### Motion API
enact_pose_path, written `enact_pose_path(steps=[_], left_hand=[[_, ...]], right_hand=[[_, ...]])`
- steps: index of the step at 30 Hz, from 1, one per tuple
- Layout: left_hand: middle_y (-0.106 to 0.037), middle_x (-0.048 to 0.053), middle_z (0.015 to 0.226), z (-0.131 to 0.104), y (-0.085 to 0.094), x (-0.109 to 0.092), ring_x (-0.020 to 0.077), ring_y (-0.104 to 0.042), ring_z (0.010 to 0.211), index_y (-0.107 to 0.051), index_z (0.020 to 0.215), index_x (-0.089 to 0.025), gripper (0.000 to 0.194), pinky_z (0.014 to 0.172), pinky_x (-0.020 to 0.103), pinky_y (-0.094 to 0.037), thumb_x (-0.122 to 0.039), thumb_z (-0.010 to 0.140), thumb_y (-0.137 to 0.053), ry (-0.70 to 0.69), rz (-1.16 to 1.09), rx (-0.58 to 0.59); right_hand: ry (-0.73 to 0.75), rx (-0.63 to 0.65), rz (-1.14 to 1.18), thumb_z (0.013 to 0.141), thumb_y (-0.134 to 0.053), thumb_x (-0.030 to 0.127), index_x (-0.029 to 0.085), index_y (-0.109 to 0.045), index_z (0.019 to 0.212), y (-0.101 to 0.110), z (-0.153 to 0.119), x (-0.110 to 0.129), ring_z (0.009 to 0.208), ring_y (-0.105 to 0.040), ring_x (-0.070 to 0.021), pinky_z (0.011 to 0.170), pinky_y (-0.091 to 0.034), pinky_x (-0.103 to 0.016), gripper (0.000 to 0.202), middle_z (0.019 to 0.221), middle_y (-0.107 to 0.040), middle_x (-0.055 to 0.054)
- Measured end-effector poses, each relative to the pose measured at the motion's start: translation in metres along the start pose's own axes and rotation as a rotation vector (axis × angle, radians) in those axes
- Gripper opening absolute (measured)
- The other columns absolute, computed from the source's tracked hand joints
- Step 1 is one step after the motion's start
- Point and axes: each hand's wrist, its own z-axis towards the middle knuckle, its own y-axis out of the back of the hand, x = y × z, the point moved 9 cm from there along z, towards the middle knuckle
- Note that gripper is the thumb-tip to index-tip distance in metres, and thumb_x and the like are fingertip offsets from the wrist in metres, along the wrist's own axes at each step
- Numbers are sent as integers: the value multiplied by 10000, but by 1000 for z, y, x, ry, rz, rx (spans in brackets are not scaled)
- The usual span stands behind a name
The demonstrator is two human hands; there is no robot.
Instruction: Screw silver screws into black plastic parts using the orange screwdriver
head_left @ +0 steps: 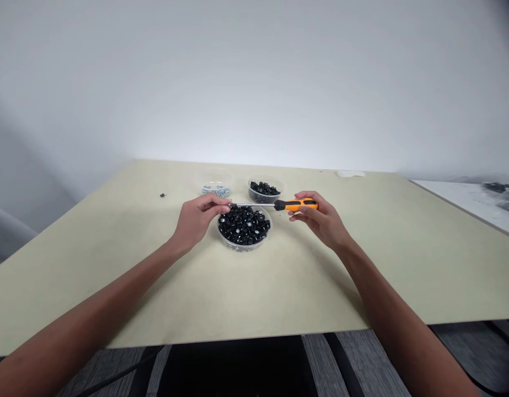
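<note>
My right hand [316,214] is closed around the orange and black handle of a screwdriver [296,205], held level with its shaft pointing left. The fingers and thumb of my left hand [202,215] are pinched together at the shaft's tip. A small dark bit shows at those fingertips, mostly hidden, and I cannot make out its kind. Both hands are raised above the table. Just below the shaft stands a clear round tub [242,248] full of small black parts [244,225], some showing shiny metal discs.
Farther back are a clear tub of small silvery pieces [215,191] and another tub with small black parts [264,189]. One dark piece [162,195] lies alone at the left of the pale table [254,298]. A white item [350,173] lies near the wall.
</note>
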Motion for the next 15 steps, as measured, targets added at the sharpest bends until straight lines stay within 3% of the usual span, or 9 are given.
enact_pose_path(steps=[5, 10, 12, 15], left_hand=[[-759, 32, 928, 0, 5, 1, 234, -706, 926, -769, 806, -230, 66, 869, 370, -548, -291, 792, -747, 17, -16, -48], [-758, 34, 926, -1, 5, 0, 235, -704, 942, -779, 819, -232, 75, 886, 372, -558, -294, 785, -755, 13, -43, -57], [-759, 36, 933, -2, 3, 0, 237, -702, 955, -782, 837, -231, 87, 887, 371, -563, -297, 788, -754, 14, -45, -48], [-760, 32, 934, -4, 1, -2, 228, -702, 962, -784, 846, -235, 90, 871, 350, -569, -304, 801, -748, 7, -26, -34]], right_hand=[[-55, -25, -141, 877, -621, 509, 177, -591, 1110, 2, -1, -5, 596, -600, -111, 555, -531, -267, 407, 826, -622, -46], [-5, 7, -31, 834, -689, 432, 240, -521, 1170, -1, -1, -1, 875, -649, -156, 726, -587, -324, 422, 1040, -608, -41], [-10, -15, -34, 832, -693, 423, 234, -511, 1137, 1, 0, -3, 786, -632, -124, 714, -578, -310, 402, 964, -601, -19], [-44, -59, -116, 879, -611, 507, 223, -510, 1139, 6, 0, -7, 585, -551, -88, 550, -513, -254, 398, 791, -564, 3]])
